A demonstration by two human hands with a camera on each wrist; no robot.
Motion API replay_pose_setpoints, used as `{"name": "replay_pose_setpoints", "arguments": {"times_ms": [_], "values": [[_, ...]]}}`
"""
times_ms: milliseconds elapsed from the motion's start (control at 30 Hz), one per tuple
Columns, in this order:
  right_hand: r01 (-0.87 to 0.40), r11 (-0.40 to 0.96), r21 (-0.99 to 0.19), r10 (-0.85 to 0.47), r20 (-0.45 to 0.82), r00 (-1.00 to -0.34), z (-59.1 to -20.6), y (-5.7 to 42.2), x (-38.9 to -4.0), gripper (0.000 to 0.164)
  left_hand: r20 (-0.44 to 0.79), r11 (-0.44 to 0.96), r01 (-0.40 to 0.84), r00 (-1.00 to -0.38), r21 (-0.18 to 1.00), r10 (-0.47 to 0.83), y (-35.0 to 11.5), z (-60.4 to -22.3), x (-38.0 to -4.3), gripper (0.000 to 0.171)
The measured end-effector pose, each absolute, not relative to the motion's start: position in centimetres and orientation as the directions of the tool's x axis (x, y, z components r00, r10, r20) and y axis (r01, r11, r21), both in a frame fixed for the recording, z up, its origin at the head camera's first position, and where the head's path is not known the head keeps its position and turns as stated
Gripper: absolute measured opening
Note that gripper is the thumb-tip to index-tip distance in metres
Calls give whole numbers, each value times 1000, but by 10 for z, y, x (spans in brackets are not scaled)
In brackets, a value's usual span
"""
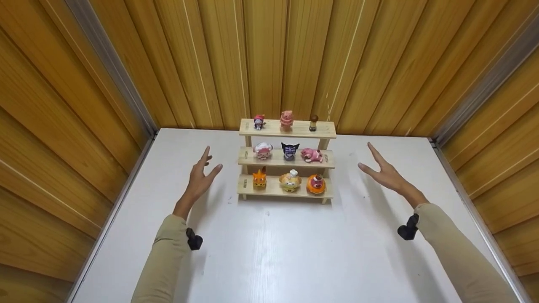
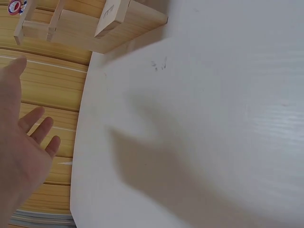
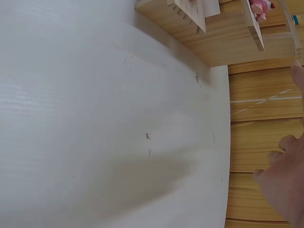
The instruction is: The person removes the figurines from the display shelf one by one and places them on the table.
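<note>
A three-tier wooden display stand [image 1: 273, 191] holds several small toy figurines, three to a tier. On top stand a red-and-purple figurine [image 1: 259, 122], a pink one [image 1: 286, 120] and a small brown-topped one [image 1: 313, 123]. The middle tier carries a white-capped figurine [image 1: 263, 151], a black-eared one [image 1: 289, 151] and a pink lying one [image 1: 311, 155]. Below are an orange figurine [image 1: 260, 179], a chef-hatted yellow one [image 1: 290, 181] and an orange-and-maroon one [image 1: 316, 184]. My left hand [image 1: 201, 176] hovers left of the stand, fingers extended, holding nothing. Opposite it, my right hand [image 1: 386, 174] is likewise raised and bare.
The stand sits toward the back of a white table [image 1: 269, 252]. Wood-grain panel walls [image 1: 265, 54] enclose the table at the back and both sides, with metal strips [image 1: 459, 99] in the corners. Both hands cast shadows on the tabletop.
</note>
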State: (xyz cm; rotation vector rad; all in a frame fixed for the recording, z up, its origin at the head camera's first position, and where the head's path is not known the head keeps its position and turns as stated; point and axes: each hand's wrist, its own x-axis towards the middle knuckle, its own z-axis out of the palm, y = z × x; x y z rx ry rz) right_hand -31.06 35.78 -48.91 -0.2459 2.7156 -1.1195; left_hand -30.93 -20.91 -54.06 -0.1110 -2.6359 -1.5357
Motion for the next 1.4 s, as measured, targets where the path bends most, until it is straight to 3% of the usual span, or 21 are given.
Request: {"name": "replay_pose_setpoints", "arguments": {"times_ms": [633, 900, 1400], "values": [[-126, 576, -808, -309, -72, -949, -500, 338, -305, 77, -59, 296, -39, -996, 954, 59, -175, -584, -294, 59], [-147, 535, -832, -278, -10, -960, -484, 333, -316, 72, -93, 185, -71, -989, 980, 117, -156, -589, -303, 58], [-163, 447, -880, -226, 65, -972, -449, 307, -344, 62, -115, 138, -95, -982, 986, 151, -144, -598, -309, 56]]}}
